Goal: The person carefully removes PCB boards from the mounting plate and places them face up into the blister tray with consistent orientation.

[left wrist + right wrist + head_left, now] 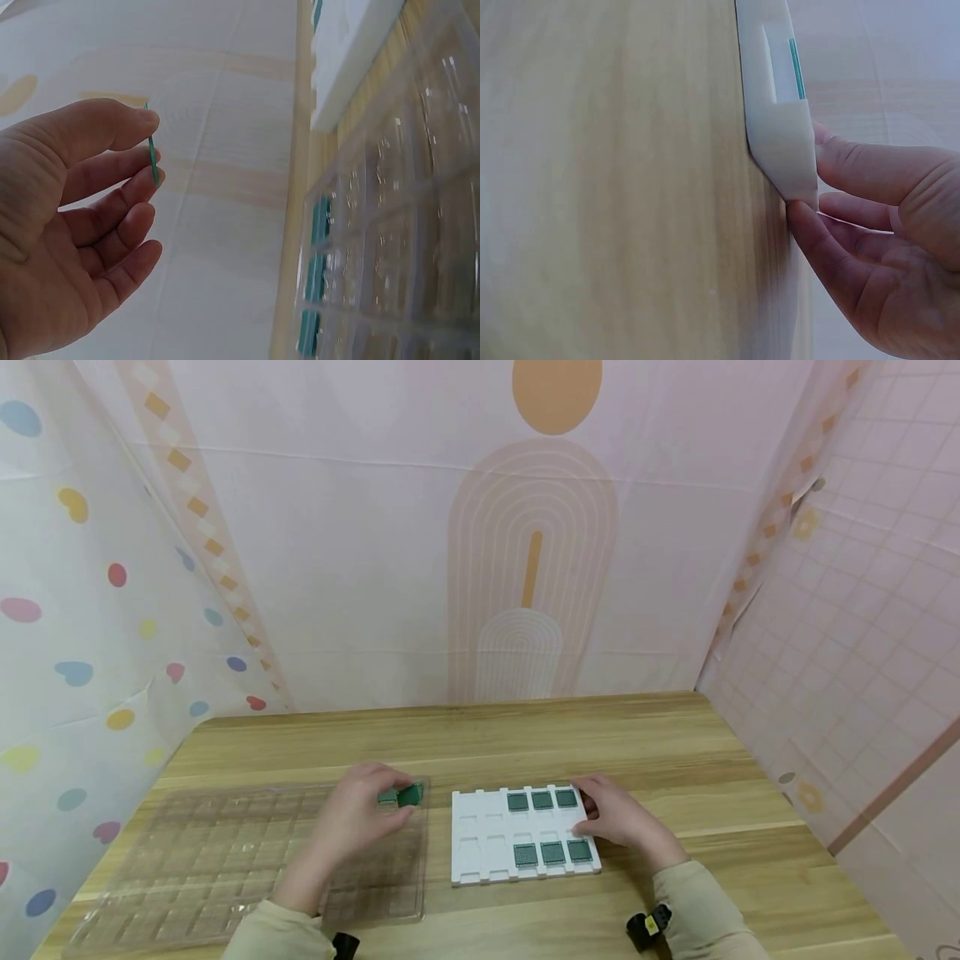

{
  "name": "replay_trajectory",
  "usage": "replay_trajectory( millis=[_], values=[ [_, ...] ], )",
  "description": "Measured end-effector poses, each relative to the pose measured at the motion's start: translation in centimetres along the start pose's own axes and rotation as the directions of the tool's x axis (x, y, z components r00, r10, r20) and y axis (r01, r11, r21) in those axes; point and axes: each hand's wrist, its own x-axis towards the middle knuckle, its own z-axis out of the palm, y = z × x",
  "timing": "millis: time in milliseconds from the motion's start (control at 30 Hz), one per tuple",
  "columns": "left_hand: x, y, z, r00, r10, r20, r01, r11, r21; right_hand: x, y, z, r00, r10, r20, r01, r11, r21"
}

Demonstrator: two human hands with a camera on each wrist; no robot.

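Holding: one green chip (410, 795), pinched by the fingers of our left hand (358, 812) above the clear tray's (378, 881) far right corner, left of the white tray (469, 831); our right hand's (621, 817) fingers clamp its right end.

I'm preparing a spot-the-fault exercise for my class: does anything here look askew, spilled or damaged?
No, nothing stands out. Six green chips sit in two rows in the white tray, the clear plastic tray lies on the wooden table, and the left hand pinches another chip. Tiny flaws would not show.
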Motion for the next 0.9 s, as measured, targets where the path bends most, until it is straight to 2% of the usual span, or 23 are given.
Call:
replay_trajectory(
  millis=[433,900],
  values=[
    [-0.6,-2.2,-1.6,0.999,0.0,0.045,-0.001,1.0,0.028,-0.1,0.1,-0.1,1.0,-0.01,0.002,0.01,1.0,-0.003],
    [-0.8,-4.0,-2.4,0.995,-0.007,0.101,-0.002,0.996,0.085,-0.2,0.0,-0.1,1.0,-0.009,0.005,0.009,1.0,0.002]
  ],
)
